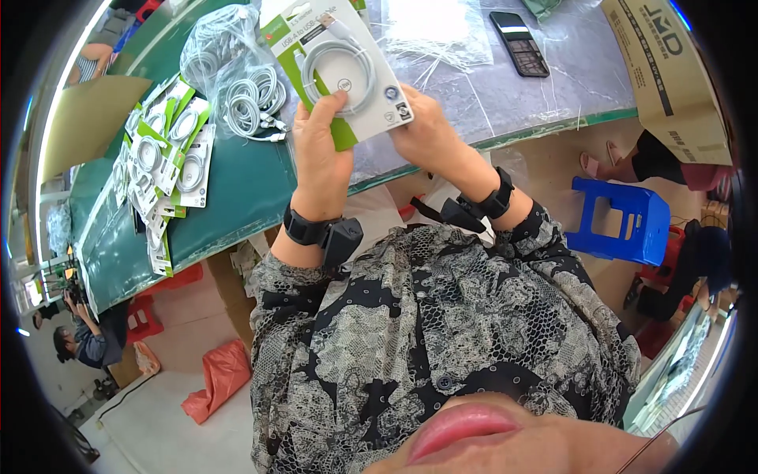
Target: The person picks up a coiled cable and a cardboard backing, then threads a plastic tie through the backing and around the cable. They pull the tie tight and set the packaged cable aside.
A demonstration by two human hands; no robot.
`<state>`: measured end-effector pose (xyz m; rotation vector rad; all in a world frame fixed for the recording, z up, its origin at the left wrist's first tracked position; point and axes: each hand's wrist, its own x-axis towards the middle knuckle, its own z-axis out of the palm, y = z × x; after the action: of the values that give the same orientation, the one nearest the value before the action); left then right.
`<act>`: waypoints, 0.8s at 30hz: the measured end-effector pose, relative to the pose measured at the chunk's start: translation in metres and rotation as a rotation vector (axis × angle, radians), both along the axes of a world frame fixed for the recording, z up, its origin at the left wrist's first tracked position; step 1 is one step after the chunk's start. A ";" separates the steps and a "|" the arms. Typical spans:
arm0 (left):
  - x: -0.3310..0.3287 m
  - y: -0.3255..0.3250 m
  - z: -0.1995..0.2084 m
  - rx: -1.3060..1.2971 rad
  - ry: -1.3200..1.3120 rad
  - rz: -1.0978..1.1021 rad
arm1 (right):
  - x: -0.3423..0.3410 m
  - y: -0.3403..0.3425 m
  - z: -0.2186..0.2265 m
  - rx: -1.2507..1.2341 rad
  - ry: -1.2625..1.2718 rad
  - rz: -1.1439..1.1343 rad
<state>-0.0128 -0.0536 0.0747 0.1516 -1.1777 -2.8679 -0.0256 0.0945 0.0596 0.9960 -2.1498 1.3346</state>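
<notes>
Both my hands hold up a flat green-and-white retail pack [375, 112] with a coiled white USB cable on its front. My left hand [322, 146] grips its lower left side, thumb pressed on the front beside the coil. At the lower right edge, my right hand [427, 129] is closed on the pack, with some of its fingers hidden behind it. Left of the pack, several loose coiled white cables [254, 101] lie on the table. Farther left is an untidy pile of similar packed cables [162, 150].
A clear plastic bag of cables [221, 47] sits behind the loose coils. Thin white strips lie on a clear bag [442, 35] at the back, near a black phone [519, 46]. A cardboard box [667, 75] stands right, above a blue stool [624, 221]. Other people are nearby.
</notes>
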 end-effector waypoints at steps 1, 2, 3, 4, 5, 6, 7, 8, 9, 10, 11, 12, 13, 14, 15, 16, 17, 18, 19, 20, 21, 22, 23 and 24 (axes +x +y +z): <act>-0.006 -0.003 -0.004 0.017 -0.022 -0.008 | 0.002 0.000 0.001 -0.002 -0.024 -0.005; -0.011 -0.003 -0.004 0.036 -0.049 -0.021 | 0.008 0.003 0.004 -0.008 -0.020 -0.019; -0.013 -0.002 -0.004 0.054 -0.077 -0.034 | 0.015 0.005 0.009 -0.073 -0.304 0.040; -0.014 0.000 -0.004 0.047 -0.075 -0.048 | 0.021 0.007 0.013 -0.142 -0.587 0.100; -0.012 0.001 -0.005 0.058 -0.091 -0.075 | 0.023 0.009 0.016 -0.215 -0.868 0.163; -0.009 0.002 -0.004 0.068 -0.107 -0.103 | 0.018 0.011 0.012 -0.228 -0.862 0.152; -0.007 0.006 -0.004 0.075 -0.132 -0.135 | 0.007 0.015 0.001 -0.241 -0.620 0.136; -0.003 0.010 -0.004 0.065 -0.139 -0.155 | -0.004 0.019 -0.010 -0.248 -0.377 0.116; 0.001 0.011 -0.002 0.086 -0.144 -0.166 | -0.009 0.020 -0.011 -0.248 -0.129 0.098; 0.006 0.012 -0.001 0.106 -0.151 -0.176 | -0.008 0.024 -0.011 -0.258 -0.126 0.084; 0.008 0.013 -0.001 0.128 -0.158 -0.184 | -0.003 0.033 -0.007 -0.192 -0.262 0.081; 0.005 0.011 0.000 0.119 -0.154 -0.188 | -0.003 0.040 0.001 -0.123 -0.394 0.086; 0.002 0.008 0.000 0.047 -0.114 -0.171 | -0.005 0.045 0.008 -0.051 -0.527 0.094; 0.003 0.009 -0.001 -0.021 -0.078 -0.151 | -0.007 0.052 0.016 -0.054 -0.527 0.095; 0.006 0.011 -0.003 -0.086 -0.046 -0.123 | -0.009 0.060 0.024 -0.096 -0.285 -0.067; 0.009 0.014 -0.005 -0.083 -0.053 -0.111 | -0.013 0.063 0.026 -0.135 -0.041 -0.224; 0.007 0.017 -0.005 -0.072 -0.042 -0.142 | -0.020 0.061 0.023 -0.133 -0.047 -0.220; 0.005 0.020 -0.005 -0.059 -0.032 -0.171 | -0.028 0.058 0.018 -0.086 0.001 -0.170; 0.003 0.022 -0.006 -0.045 -0.022 -0.200 | -0.035 0.053 0.013 -0.040 0.048 -0.119; 0.002 0.021 -0.007 -0.040 -0.028 -0.193 | -0.038 0.050 0.009 0.007 0.095 -0.066; 0.001 0.021 -0.009 -0.016 -0.042 -0.184 | -0.037 0.048 0.005 0.012 0.089 -0.058; 0.001 0.020 -0.011 0.009 -0.054 -0.169 | -0.033 0.044 0.002 0.075 0.059 -0.057; 0.001 0.019 -0.013 0.034 -0.066 -0.155 | -0.028 0.041 -0.001 0.138 0.030 -0.055; 0.001 0.018 -0.014 0.041 -0.072 -0.149 | -0.024 0.039 -0.005 0.202 -0.001 -0.061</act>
<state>-0.0122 -0.0352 0.0603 0.1767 -1.1919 -3.0413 -0.0498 0.1339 0.0547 0.9954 -2.3313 1.1067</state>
